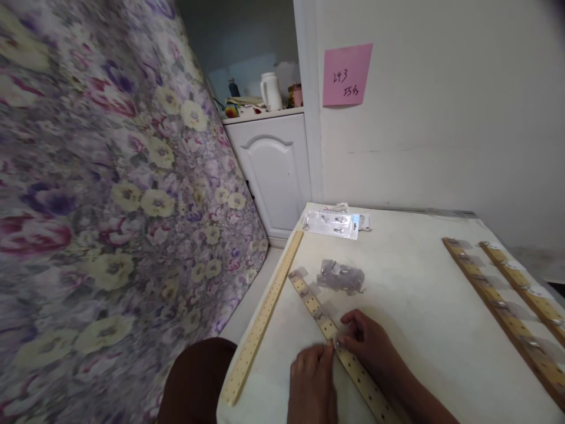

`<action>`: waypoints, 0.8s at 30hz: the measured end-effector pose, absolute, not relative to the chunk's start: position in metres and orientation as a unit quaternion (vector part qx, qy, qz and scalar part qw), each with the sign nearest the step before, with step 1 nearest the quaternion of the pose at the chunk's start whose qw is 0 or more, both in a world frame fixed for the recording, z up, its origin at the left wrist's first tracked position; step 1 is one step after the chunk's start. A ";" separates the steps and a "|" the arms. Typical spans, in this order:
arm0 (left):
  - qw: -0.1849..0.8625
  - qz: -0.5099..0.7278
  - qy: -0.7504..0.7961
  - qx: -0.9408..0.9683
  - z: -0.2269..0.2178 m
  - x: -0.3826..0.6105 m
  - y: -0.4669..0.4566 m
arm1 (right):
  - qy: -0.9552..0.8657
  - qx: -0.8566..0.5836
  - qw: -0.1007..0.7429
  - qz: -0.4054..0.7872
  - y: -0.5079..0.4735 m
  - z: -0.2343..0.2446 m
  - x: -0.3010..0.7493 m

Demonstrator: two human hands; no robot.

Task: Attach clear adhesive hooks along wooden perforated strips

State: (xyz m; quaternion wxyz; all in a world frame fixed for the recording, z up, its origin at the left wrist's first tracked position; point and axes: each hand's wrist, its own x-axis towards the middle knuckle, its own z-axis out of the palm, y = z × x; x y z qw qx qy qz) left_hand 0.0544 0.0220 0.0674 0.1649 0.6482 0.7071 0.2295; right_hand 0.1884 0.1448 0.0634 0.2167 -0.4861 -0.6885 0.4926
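Note:
Both my hands meet over a perforated wooden strip (316, 309) lying diagonally on a white table (410, 306). My left hand (312, 380) and my right hand (368, 341) pinch a small clear-and-metal clip (336, 344) against the strip. Several clear clips sit on the strip's far part. A second bare perforated strip (265, 318) lies along the table's left edge. A small pile of clear clips (341, 275) rests just beyond my hands.
Two more strips with clips (507, 312) lie at the table's right. Clear packets of parts (332, 224) sit at the far edge. A floral mattress (110, 206) leans at the left. A white cabinet (271, 171) and a pink note (346, 74) are behind.

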 end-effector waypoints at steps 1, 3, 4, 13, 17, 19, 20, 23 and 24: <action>0.168 0.226 0.707 0.649 0.066 0.054 0.022 | -0.688 -0.485 0.217 0.495 0.145 0.063 0.188; 0.160 0.230 0.711 0.645 0.061 0.055 0.023 | -0.688 -0.480 0.221 0.497 0.146 0.063 0.188; 0.151 0.236 0.714 0.642 0.058 0.055 0.024 | -0.689 -0.476 0.222 0.499 0.146 0.063 0.188; 0.098 0.287 0.687 0.661 0.035 0.050 0.022 | -0.690 -0.458 0.251 0.502 0.145 0.060 0.190; 0.073 0.317 0.666 0.671 0.031 0.047 0.022 | -0.675 -0.454 0.281 0.509 0.147 0.057 0.196; 0.063 0.332 0.653 0.678 0.030 0.045 0.021 | -0.673 -0.468 0.301 0.486 0.152 0.058 0.202; 0.060 0.338 0.647 0.681 0.029 0.044 0.021 | -0.674 -0.481 0.316 0.463 0.156 0.059 0.206; 0.056 0.351 0.632 0.688 0.027 0.040 0.021 | -0.669 -0.523 0.364 0.383 0.175 0.059 0.215; 0.053 0.356 0.631 0.688 0.025 0.039 0.022 | -0.665 -0.533 0.375 0.365 0.182 0.057 0.216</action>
